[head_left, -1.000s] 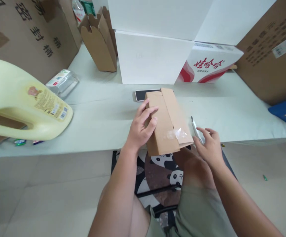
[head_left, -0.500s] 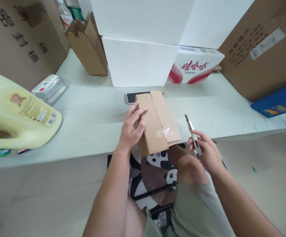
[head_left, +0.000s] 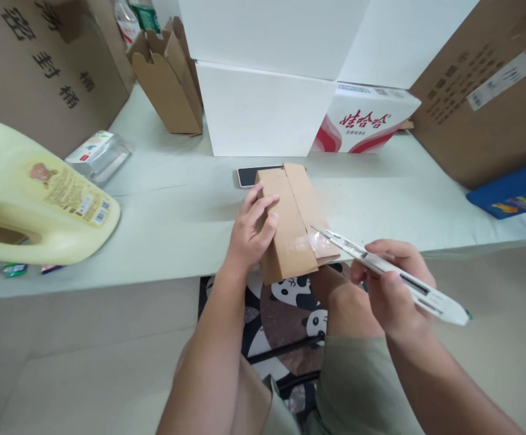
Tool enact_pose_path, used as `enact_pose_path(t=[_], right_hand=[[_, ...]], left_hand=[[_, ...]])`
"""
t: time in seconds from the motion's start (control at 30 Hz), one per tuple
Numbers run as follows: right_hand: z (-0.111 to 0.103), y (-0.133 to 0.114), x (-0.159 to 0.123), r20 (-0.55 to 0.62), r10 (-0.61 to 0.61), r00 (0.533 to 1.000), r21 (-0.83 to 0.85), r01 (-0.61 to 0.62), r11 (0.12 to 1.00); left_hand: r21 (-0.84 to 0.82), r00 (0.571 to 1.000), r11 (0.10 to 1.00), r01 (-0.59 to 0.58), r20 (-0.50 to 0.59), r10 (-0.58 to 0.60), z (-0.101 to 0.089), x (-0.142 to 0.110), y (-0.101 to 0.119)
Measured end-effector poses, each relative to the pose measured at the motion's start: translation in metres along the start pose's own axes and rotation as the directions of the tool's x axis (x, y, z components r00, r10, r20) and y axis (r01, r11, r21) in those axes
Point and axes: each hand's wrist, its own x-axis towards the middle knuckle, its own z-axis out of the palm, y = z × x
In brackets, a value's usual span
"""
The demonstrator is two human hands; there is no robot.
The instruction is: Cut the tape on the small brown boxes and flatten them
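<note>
A small brown cardboard box (head_left: 285,226) lies at the table's front edge, its near end sticking out past it. Clear tape (head_left: 300,243) covers part of its top seam. My left hand (head_left: 254,228) grips the box's left side, with its fingers and thumb on the top face. In my right hand (head_left: 396,284) is a white box cutter (head_left: 419,293), held between thumb and fingers with the blade out. The blade tip points left, over the taped seam; I cannot tell if it touches. A phone (head_left: 249,177) lies behind the box, partly covered by it.
Large white boxes (head_left: 265,109) stand at the back, with a red-and-white carton (head_left: 363,121) beside them. A yellow jug (head_left: 72,205) and a clear plastic pack (head_left: 102,157) are at left. A blue box (head_left: 514,190) stands at right. My knees are under the table edge.
My right hand has turned the box cutter, swinging its blade left from beside the box to over the tape. My left hand keeps its hold; the whole view has shifted slightly.
</note>
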Motion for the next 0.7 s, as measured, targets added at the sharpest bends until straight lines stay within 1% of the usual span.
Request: enact_pose_path(t=[0.07,0.13,0.2,0.3,0.37,0.47,0.6,0.7], right_hand=[[0.002,-0.006,-0.001,0.067,-0.055,0.996,-0.151,0.064,0.986],[-0.001,-0.008,-0.002,0.134,-0.101,0.986,-0.290,0.136,0.947],[-0.004,-0.008,-0.002,0.180,-0.119,0.976,-0.370,0.179,0.911],[-0.004,-0.006,-0.002,0.179,-0.116,0.977,-0.409,0.182,0.894],[-0.001,-0.007,-0.001,0.178,-0.117,0.977,-0.414,0.182,0.892],[0.006,-0.010,0.002,0.207,-0.118,0.971,-0.447,0.201,0.872],[0.011,-0.016,0.006,0.220,-0.123,0.968,-0.468,0.216,0.857],[0.007,-0.018,0.003,0.235,-0.143,0.961,-0.446,0.237,0.863]], left_hand=[[-0.002,1.000,1.000,-0.001,-0.002,0.001,-0.001,0.000,0.001],[-0.004,1.000,1.000,-0.003,0.000,0.003,-0.002,-0.001,0.002],[-0.005,1.000,1.000,-0.003,0.003,0.003,-0.002,-0.001,0.003],[-0.007,1.000,1.000,-0.006,0.002,0.006,-0.002,-0.001,0.002],[-0.009,1.000,1.000,-0.009,-0.005,0.009,0.000,0.000,0.002],[0.010,1.000,1.000,-0.008,-0.022,0.008,0.003,0.000,0.002],[0.034,0.998,0.999,0.030,-0.049,-0.028,0.005,-0.001,0.005],[0.031,0.994,0.997,0.066,-0.085,-0.063,0.005,-0.001,0.007]])
